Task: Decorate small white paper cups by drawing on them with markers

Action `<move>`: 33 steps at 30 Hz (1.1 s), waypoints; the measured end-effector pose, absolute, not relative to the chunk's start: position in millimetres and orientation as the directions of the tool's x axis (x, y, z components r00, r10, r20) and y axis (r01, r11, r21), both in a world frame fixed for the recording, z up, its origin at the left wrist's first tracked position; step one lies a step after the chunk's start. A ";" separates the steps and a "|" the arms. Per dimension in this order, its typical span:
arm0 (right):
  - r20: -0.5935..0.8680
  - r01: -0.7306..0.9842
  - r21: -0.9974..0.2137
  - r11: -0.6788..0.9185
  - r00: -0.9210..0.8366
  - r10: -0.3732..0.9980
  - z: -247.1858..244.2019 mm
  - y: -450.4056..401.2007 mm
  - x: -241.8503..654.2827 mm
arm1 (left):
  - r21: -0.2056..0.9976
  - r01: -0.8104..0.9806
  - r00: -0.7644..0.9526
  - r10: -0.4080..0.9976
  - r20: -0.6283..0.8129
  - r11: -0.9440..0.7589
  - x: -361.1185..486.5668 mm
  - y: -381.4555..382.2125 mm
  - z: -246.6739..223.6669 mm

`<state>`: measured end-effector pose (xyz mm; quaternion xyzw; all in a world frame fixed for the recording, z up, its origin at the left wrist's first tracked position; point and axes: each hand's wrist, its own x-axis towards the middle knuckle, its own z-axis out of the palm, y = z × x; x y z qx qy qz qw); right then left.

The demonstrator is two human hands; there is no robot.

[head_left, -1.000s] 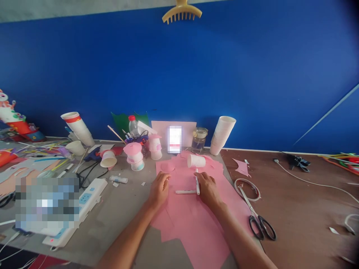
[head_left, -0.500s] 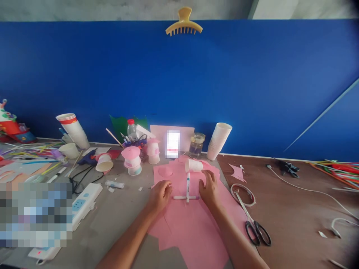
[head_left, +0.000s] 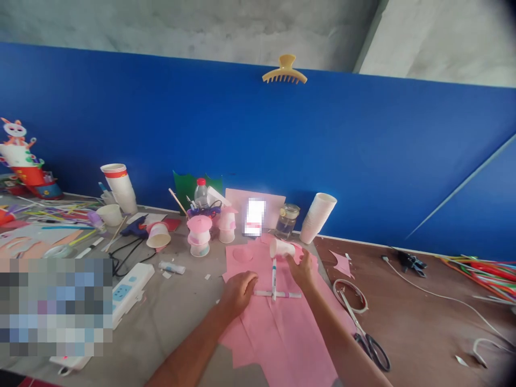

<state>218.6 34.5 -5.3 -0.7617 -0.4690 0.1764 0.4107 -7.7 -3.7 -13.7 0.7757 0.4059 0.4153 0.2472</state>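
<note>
Your right hand (head_left: 302, 270) shifts, compared with one second ago, from the lengthwise marker (head_left: 274, 279) to the paper cup (head_left: 281, 248), which lies sideways at 10 o'clock of its part-spread fingers; grip cannot be confirmed. Your left hand (head_left: 240, 291) is curled, crosswise marker (head_left: 293, 295) at 3 o'clock; hold cannot be determined.

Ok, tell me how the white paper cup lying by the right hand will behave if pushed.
The white paper cup might roll, being round and on its side. Being paper, it looks light and could dent if the right hand squeezed.
</note>
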 end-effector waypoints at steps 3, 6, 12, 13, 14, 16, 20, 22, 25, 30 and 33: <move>0.116 0.629 -0.737 -0.248 0.478 0.871 8.6 47.8 207.0 | 0.733 0.407 0.330 0.836 0.438 -0.545 -7.1 -4.7 -12.9; 0.102 0.700 -0.654 -0.287 0.458 0.883 16.5 58.3 195.0 | 0.751 0.385 0.308 0.842 0.443 -0.536 -7.0 -5.9 -12.6; 0.421 0.865 -0.498 -0.064 0.305 0.854 12.8 51.1 177.6 | 0.919 0.168 0.168 0.929 0.330 -0.357 -5.6 -5.3 -7.0; 0.532 0.894 -0.442 0.069 0.200 0.823 11.3 46.6 173.9 | 0.957 0.058 0.127 0.953 0.276 -0.285 -5.4 -4.0 -5.4; 0.634 0.907 -0.369 0.203 0.086 0.769 10.0 41.6 169.5 | 0.975 -0.072 0.092 0.972 0.215 -0.209 -5.3 -2.3 -4.0; 0.756 0.889 -0.224 0.400 -0.100 0.647 8.0 31.6 158.3 | 0.938 -0.340 0.054 0.995 0.086 -0.063 -5.3 1.5 -1.7; 0.798 0.836 -0.095 0.541 -0.261 0.544 4.9 15.1 131.7 | 0.743 -0.657 0.111 0.991 -0.071 0.127 -6.3 7.7 0.5; 0.789 0.809 -0.091 0.581 -0.297 0.538 4.0 9.5 121.6 | 0.664 -0.730 0.124 0.987 -0.104 0.162 -7.9 9.9 0.6; 0.793 0.761 -0.163 0.628 -0.277 0.542 6.2 8.0 117.7 | 0.547 -0.819 0.069 0.976 -0.209 0.175 -13.9 14.8 -0.9; 0.753 0.762 -0.466 0.450 0.074 0.654 16.6 36.3 134.6 | 0.452 -0.882 -0.024 0.944 -0.330 0.136 -32.5 27.9 -2.4; 0.477 0.803 -0.497 0.328 -0.063 0.877 16.7 59.7 136.6 | 0.409 -0.905 -0.054 0.922 -0.383 0.117 -41.1 32.8 1.3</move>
